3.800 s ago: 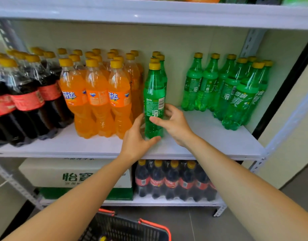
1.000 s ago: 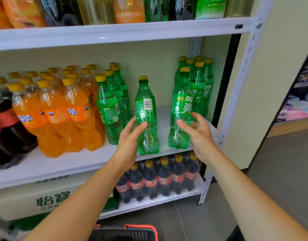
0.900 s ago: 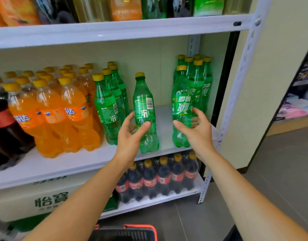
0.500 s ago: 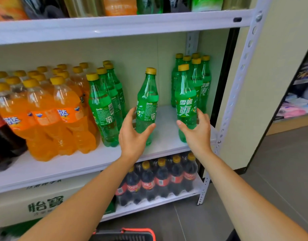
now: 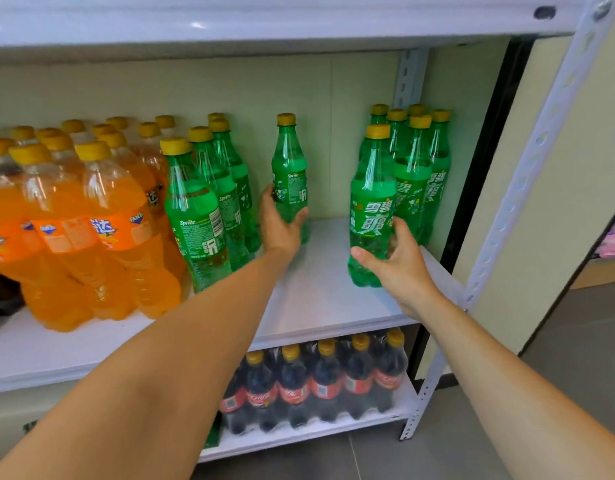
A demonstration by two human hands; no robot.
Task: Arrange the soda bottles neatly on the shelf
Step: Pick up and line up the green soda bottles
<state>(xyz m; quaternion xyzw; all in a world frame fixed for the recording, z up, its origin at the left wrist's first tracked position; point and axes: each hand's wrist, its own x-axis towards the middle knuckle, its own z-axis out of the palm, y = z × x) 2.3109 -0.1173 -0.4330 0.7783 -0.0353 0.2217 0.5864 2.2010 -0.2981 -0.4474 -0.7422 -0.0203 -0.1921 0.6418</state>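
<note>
The left hand (image 5: 280, 226) wraps its fingers round the lower half of a lone green bottle (image 5: 289, 174), upright near the back edge of the shelf (image 5: 320, 299). It stands between a green row (image 5: 202, 220) beside the orange bottles (image 5: 101, 230) and a green cluster (image 5: 417, 168) in the right back corner. The right hand (image 5: 399, 265) curls its fingers round the front bottle (image 5: 372, 202) of that cluster.

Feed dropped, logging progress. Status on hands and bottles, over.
Left hand grips lone green bottle, upright, mid-shelf. Right hand grips front bottle of right-side green cluster. Nothing stands between the two.
</note>
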